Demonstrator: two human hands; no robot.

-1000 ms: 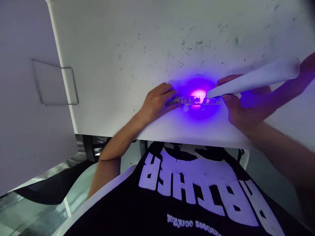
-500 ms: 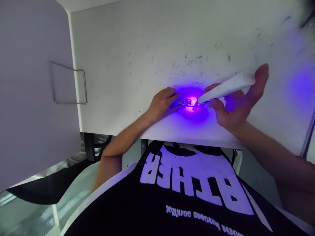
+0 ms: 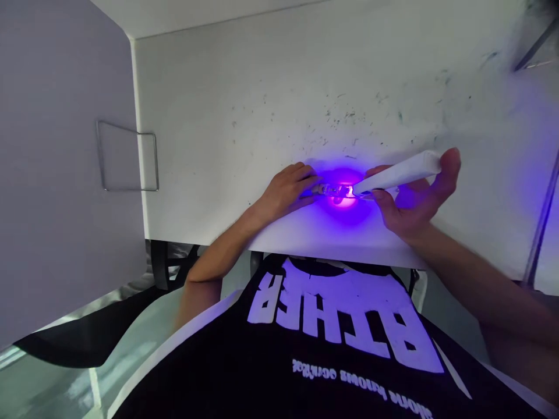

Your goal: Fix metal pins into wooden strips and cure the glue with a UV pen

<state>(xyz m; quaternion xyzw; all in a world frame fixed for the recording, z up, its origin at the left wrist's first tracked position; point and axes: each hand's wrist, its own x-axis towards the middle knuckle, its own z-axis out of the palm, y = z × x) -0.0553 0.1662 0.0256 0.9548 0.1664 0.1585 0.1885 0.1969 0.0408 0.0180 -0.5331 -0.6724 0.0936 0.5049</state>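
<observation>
My right hand (image 3: 417, 203) is closed around a white UV light wand (image 3: 397, 173), held at a slant with its narrow tip pointing left and down. Bright purple light glows at that tip, over a small clear strip-like piece (image 3: 334, 190) near the table's front edge. My left hand (image 3: 290, 189) pinches the strip's left end, fingers pressed together and palm side hidden. Toward its right end, the strip passes under the wand by my right thumb; whether that hand grips it too I cannot tell. Glare hides the strip's detail.
The white table (image 3: 196, 145) bears dark specks and scuffs beyond my hands. A bent metal wire frame (image 3: 156, 163) stands at the left, by a grey panel (image 3: 56, 145). A dark metal bar (image 3: 541, 221) runs along the right side.
The back end of the wand has dropped and swung left with my right hand. The bright spot sits slightly farther right along the strip. My left hand keeps its pinch; the camera view has shifted slightly.
</observation>
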